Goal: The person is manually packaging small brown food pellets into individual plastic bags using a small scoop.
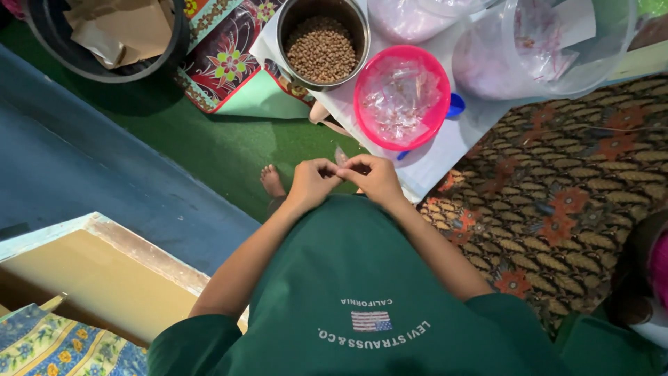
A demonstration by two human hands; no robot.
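Fingertips of both hands meet just in front of the green shirt, pinched together on a small clear plastic bag (340, 157) that sticks up between them; whether anything is inside it cannot be told. Around them, from largest to smallest: a patterned brown mat (570, 202) with orange flowers covers the floor to the right, and green carpet (202, 139) lies to the left. A dark round tub (104, 42) holding crumpled brown paper sits at the upper left. A big clear plastic tub (557, 49) stands at the upper right on a white sheet (438, 153). Beside it, a steel pot (323, 43) is filled with brown peanuts. A pink bowl (401, 97) of clear plastic bags lies nearest the hands, just beyond them, with a small blue cap (456, 106) touching its right edge. A bare foot (272, 181) rests on the carpet beside the left wrist. Nothing lies between the hands and the bowl. The left hand (312, 182) and right hand (376, 178) are held knuckles up, both forearms angling inward from bent elbows.
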